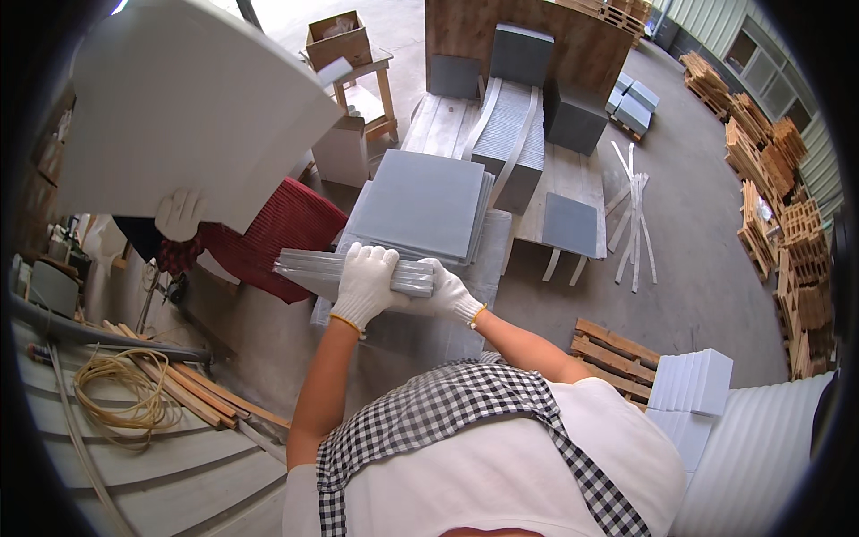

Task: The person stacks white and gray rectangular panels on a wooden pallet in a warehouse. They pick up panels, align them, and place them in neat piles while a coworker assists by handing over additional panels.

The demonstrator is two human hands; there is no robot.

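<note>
A small stack of thin grey slabs [309,268] is held on edge between my hands, with its layered edges facing up. My left hand [365,282], in a white knitted glove, lies over the middle of the stack with its fingers wrapped across the edges. At the right end, my gloved right hand [452,294] grips the same slabs; part of its fingers is hidden behind them. Just beyond lies a pile of square grey panels [425,201] on a plastic-covered base [488,268]. The slabs are close to the pile's near edge; whether they touch it I cannot tell.
At left, a co-worker's gloved hand [182,213] holds a large white sheet [197,107] near red ribbed cloth [291,237]. Ahead, a long row of grey panels [510,125] stands on edge before a wooden board [573,54]. White strips [637,224] lie on the floor; pallets [617,353] are at right.
</note>
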